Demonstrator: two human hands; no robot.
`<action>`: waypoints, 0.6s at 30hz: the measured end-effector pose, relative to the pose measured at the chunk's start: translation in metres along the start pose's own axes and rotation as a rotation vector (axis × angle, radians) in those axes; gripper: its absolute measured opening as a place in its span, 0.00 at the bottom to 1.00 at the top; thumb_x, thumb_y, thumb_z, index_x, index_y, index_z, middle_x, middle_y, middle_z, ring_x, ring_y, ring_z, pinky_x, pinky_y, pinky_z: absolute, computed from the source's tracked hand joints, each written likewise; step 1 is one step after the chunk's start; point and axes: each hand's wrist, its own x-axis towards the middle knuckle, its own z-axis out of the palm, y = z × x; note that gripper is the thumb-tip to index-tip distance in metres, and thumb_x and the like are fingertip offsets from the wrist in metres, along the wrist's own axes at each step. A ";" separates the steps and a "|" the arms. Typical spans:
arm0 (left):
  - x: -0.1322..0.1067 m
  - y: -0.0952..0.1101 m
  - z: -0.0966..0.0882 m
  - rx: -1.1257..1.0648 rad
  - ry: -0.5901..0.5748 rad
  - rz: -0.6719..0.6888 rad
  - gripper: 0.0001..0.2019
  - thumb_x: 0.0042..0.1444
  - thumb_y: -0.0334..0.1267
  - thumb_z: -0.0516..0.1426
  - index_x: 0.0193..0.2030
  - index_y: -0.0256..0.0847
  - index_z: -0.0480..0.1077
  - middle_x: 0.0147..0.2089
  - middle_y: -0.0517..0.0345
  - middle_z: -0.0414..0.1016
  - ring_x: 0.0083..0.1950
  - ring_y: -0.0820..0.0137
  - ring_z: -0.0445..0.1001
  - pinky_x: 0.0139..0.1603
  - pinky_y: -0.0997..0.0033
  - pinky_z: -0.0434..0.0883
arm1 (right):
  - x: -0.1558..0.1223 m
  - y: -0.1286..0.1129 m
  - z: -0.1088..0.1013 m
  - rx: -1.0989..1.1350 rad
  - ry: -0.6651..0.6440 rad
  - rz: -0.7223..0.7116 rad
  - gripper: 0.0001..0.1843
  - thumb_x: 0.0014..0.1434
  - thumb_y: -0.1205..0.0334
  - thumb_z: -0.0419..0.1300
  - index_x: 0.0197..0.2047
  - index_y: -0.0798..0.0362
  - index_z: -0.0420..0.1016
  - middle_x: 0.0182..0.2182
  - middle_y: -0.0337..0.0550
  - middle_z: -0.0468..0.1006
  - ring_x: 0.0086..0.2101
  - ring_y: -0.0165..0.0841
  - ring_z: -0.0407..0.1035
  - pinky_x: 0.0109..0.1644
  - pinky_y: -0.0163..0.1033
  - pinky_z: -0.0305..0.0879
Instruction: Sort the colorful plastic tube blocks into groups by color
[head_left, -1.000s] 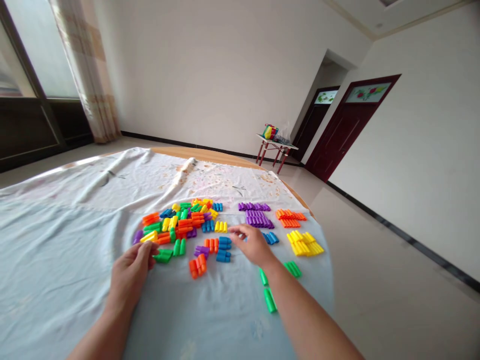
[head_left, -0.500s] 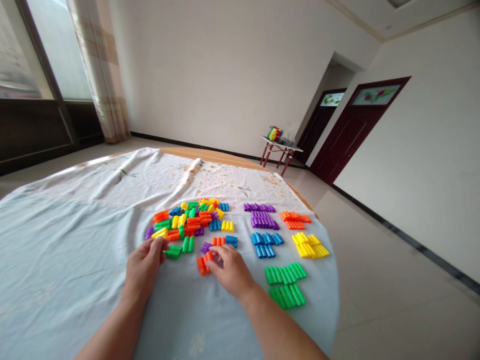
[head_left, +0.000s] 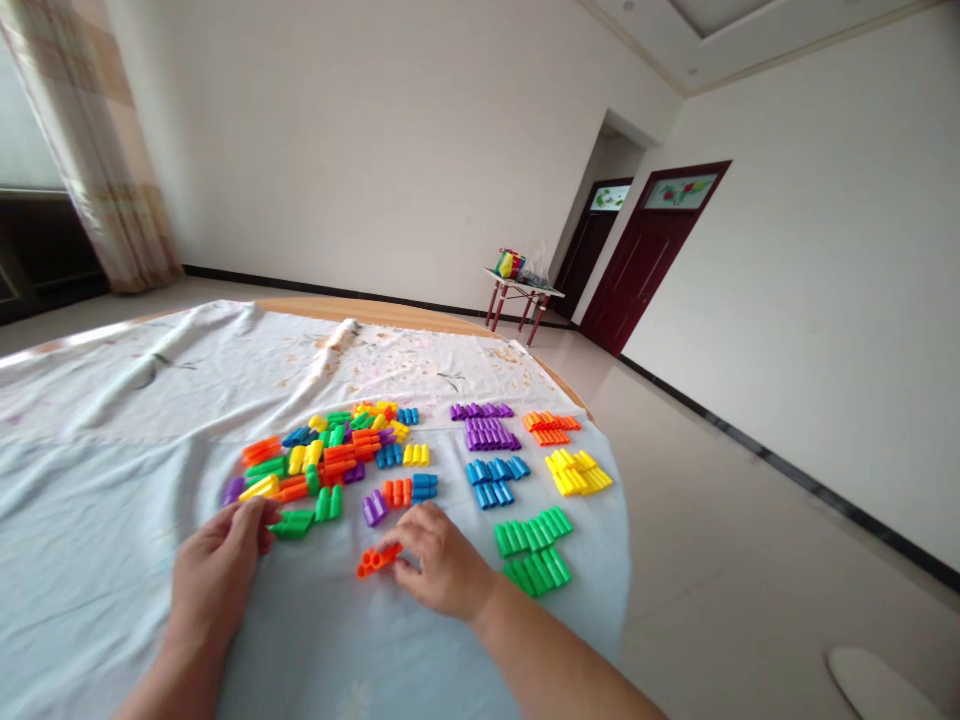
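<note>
My right hand (head_left: 442,565) pinches an orange tube-shaped plastic block (head_left: 377,560) just above or on the cloth; the open tube ends face the near left. My left hand (head_left: 221,570) rests at the near left of a mixed pile, fingers closed together beside a green block (head_left: 292,524) and a yellow block (head_left: 260,487). What the left fingertips hold, if anything, is hidden. Close to the right hand lie a purple block (head_left: 374,508), an orange block (head_left: 397,493) and a blue block (head_left: 424,487). The mixed pile (head_left: 337,462) holds several colours.
On the right, blocks lie grouped by colour: purple (head_left: 491,435), orange (head_left: 551,428), blue (head_left: 495,482), yellow (head_left: 577,473) and green (head_left: 536,550). A blue and white cloth (head_left: 97,560) covers the round table. A small table (head_left: 523,285) with a colourful bag stands beyond.
My right hand has drawn the orange block nearer and turned it, leaving the purple block behind. The view has swung right, so the table sits further left. My left hand stays beside the pile.
</note>
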 end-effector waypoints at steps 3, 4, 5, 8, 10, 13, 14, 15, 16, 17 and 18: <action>0.000 -0.003 -0.001 -0.044 -0.026 -0.013 0.18 0.48 0.52 0.54 0.29 0.37 0.70 0.19 0.61 0.66 0.23 0.72 0.63 0.26 0.73 0.61 | -0.009 -0.002 -0.001 0.022 -0.011 -0.013 0.16 0.51 0.77 0.57 0.41 0.52 0.74 0.38 0.43 0.70 0.44 0.34 0.65 0.52 0.39 0.61; 0.000 -0.004 -0.001 -0.053 -0.033 -0.012 0.18 0.48 0.52 0.54 0.29 0.37 0.70 0.19 0.61 0.65 0.23 0.72 0.62 0.26 0.73 0.60 | -0.012 -0.002 -0.001 0.038 0.001 -0.001 0.16 0.50 0.78 0.56 0.41 0.53 0.74 0.39 0.43 0.70 0.44 0.34 0.65 0.52 0.38 0.61; 0.000 -0.004 -0.001 -0.061 -0.039 -0.010 0.18 0.49 0.52 0.54 0.29 0.37 0.70 0.18 0.61 0.65 0.23 0.72 0.62 0.26 0.73 0.60 | -0.013 -0.003 -0.001 0.054 0.021 0.015 0.16 0.50 0.77 0.57 0.41 0.53 0.74 0.39 0.44 0.70 0.44 0.34 0.65 0.52 0.38 0.61; -0.001 -0.005 -0.001 -0.078 -0.040 -0.011 0.18 0.49 0.51 0.55 0.29 0.36 0.71 0.18 0.61 0.65 0.23 0.72 0.62 0.25 0.73 0.59 | -0.016 -0.005 0.000 0.090 0.058 0.076 0.16 0.51 0.69 0.62 0.45 0.55 0.73 0.42 0.46 0.70 0.45 0.35 0.65 0.54 0.39 0.61; -0.002 -0.005 0.000 -0.080 -0.025 -0.019 0.18 0.49 0.51 0.54 0.29 0.36 0.71 0.18 0.62 0.65 0.23 0.73 0.61 0.25 0.74 0.59 | -0.016 -0.005 0.002 0.093 0.036 0.110 0.22 0.49 0.62 0.66 0.49 0.56 0.72 0.45 0.48 0.70 0.47 0.36 0.64 0.56 0.40 0.60; -0.002 -0.005 0.000 -0.076 -0.001 -0.029 0.17 0.48 0.51 0.54 0.28 0.36 0.70 0.17 0.62 0.65 0.22 0.72 0.61 0.24 0.74 0.59 | -0.015 -0.003 0.004 0.077 -0.035 0.133 0.24 0.50 0.60 0.67 0.51 0.55 0.73 0.46 0.47 0.72 0.48 0.37 0.64 0.56 0.40 0.60; -0.001 -0.005 0.000 -0.076 0.003 -0.031 0.17 0.48 0.51 0.54 0.28 0.36 0.70 0.18 0.62 0.65 0.23 0.72 0.62 0.25 0.74 0.59 | -0.015 -0.001 0.004 0.073 -0.051 0.130 0.23 0.51 0.61 0.66 0.51 0.54 0.73 0.46 0.46 0.73 0.48 0.37 0.64 0.56 0.40 0.60; -0.001 -0.004 0.000 -0.075 0.006 -0.031 0.17 0.47 0.51 0.54 0.28 0.36 0.70 0.18 0.62 0.66 0.23 0.72 0.62 0.25 0.74 0.60 | -0.014 0.000 0.004 0.070 -0.059 0.123 0.22 0.51 0.61 0.65 0.51 0.54 0.73 0.45 0.46 0.74 0.48 0.36 0.64 0.56 0.40 0.59; -0.001 -0.003 0.000 -0.072 0.009 -0.033 0.17 0.47 0.51 0.54 0.28 0.36 0.71 0.18 0.62 0.66 0.23 0.72 0.63 0.25 0.74 0.60 | -0.014 0.001 0.004 0.067 -0.057 0.116 0.21 0.52 0.62 0.65 0.51 0.53 0.74 0.45 0.45 0.74 0.48 0.36 0.64 0.56 0.40 0.59; -0.001 -0.002 0.000 -0.068 0.013 -0.035 0.17 0.46 0.51 0.55 0.28 0.37 0.71 0.18 0.62 0.66 0.23 0.72 0.63 0.26 0.74 0.61 | -0.013 0.002 0.003 0.064 -0.047 0.107 0.22 0.52 0.64 0.64 0.51 0.53 0.73 0.46 0.45 0.75 0.48 0.36 0.64 0.57 0.39 0.58; -0.002 -0.001 -0.001 -0.065 0.019 -0.038 0.17 0.45 0.51 0.55 0.28 0.37 0.71 0.18 0.62 0.67 0.23 0.72 0.63 0.26 0.74 0.61 | -0.013 0.003 0.003 0.058 -0.036 0.097 0.22 0.52 0.65 0.64 0.52 0.53 0.73 0.47 0.45 0.74 0.49 0.35 0.64 0.57 0.39 0.58</action>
